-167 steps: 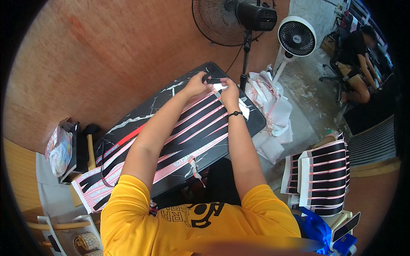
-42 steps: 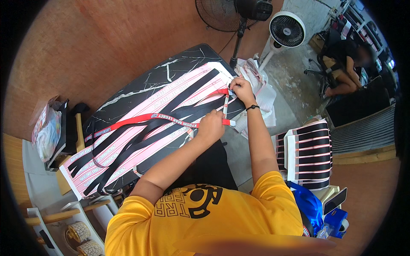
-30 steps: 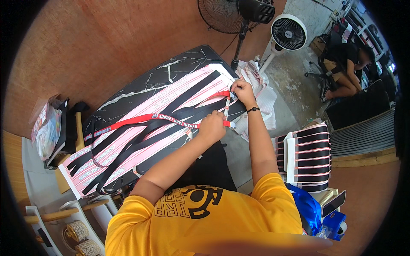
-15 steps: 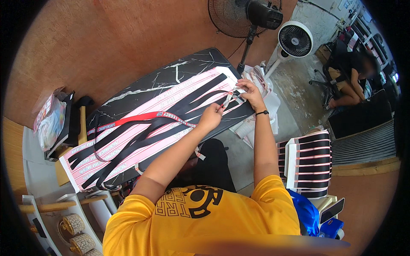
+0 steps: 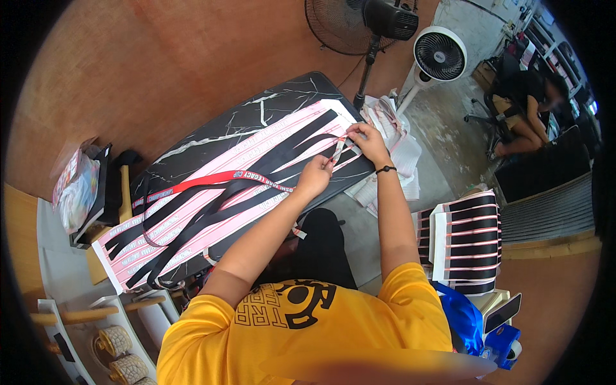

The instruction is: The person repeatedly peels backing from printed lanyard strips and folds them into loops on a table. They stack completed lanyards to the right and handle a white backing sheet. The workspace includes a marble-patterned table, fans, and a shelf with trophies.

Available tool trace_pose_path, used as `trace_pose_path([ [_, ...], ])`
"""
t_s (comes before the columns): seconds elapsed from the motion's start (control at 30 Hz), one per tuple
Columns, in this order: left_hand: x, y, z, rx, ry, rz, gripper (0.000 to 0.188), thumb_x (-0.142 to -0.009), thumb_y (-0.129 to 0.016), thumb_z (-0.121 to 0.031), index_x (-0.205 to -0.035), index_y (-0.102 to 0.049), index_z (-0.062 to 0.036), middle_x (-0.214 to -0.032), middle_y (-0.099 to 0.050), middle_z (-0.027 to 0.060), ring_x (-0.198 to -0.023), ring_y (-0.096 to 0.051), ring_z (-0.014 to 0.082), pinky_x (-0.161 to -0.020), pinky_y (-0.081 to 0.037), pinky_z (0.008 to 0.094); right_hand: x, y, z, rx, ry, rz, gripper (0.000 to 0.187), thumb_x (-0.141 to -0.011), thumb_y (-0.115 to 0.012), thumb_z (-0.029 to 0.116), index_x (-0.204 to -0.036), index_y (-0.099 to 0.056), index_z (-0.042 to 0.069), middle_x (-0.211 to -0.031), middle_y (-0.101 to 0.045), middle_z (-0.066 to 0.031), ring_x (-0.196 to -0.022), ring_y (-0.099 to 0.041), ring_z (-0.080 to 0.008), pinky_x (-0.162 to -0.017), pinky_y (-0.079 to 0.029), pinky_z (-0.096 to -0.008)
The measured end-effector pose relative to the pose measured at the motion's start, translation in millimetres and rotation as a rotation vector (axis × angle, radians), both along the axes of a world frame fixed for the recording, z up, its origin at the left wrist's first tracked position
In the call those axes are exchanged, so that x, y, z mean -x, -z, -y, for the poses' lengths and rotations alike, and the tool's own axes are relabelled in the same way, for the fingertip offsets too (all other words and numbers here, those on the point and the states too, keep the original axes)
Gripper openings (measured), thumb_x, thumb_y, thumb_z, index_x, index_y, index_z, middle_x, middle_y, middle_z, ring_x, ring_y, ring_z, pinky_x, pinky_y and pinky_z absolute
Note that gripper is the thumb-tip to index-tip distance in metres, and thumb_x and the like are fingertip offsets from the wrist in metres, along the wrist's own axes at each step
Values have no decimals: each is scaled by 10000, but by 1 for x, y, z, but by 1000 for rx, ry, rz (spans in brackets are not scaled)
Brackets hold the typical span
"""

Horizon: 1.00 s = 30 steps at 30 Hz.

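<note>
Pinched nearly closed, a person's left hand (image 5: 314, 176) and right hand (image 5: 368, 142) hold a short pale strip (image 5: 339, 150) between them, above the right end of a black, white-veined table (image 5: 289, 93). Left thumb and fingertips grip its near end; the right hand's meet at its far end, though what else sits beneath those fingers cannot be told. Black straps (image 5: 297, 138) spread across a pink printed sheet (image 5: 256, 142) on the tabletop, a red strap (image 5: 215, 178) curving over them toward the left hand. Off the table's right end lies a heap of pale sheets (image 5: 404, 151); nearer, at right, sits a bundle of black-and-pink striped sheets (image 5: 471, 240). At far right, a seated co-worker (image 5: 521, 106) bends forward. The step in hand appears to be straightening the strip; the next move would likely call for two firm pinches, clear of the loose straps.
</note>
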<state>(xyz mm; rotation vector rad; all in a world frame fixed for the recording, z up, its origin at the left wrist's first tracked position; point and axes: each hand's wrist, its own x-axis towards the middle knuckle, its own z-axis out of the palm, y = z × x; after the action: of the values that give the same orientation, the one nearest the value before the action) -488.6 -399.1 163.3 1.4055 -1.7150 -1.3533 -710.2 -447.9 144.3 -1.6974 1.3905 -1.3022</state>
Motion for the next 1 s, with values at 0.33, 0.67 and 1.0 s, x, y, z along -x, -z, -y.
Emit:
trace_pose_path([
  [0.33,10,-25,-21,290,-51,151,129,-897,-623,-95,-975,-583,-2,-934,-654,214,-883,-630,378,-781,-480,428,-15,3,12,122,190,-271,158,-851,-656,151,-811,-644,-2,-835,-648,-203,-853,-612,-404,-762,-476,-463],
  [0.67,6,-54,-44,410,75,197,170,-810,-575,22,-979,-558,1,-959,-627,247,-938,-608,445,-816,-470,500,-24,8,19,93,290,-310,144,-858,-652,146,-822,-662,7,-853,-666,-198,-864,-616,-415,-770,-476,-489],
  [1.0,-16,-65,-40,406,-52,191,201,-830,-578,-2,-1028,-546,10,-1005,-626,262,-954,-612,444,-832,-480,490,-1,3,9,-12,-13,124,287,-1029,-483,230,-1070,-703,50,-844,-671,-59,-843,-601,-144,-811,-468,-310],
])
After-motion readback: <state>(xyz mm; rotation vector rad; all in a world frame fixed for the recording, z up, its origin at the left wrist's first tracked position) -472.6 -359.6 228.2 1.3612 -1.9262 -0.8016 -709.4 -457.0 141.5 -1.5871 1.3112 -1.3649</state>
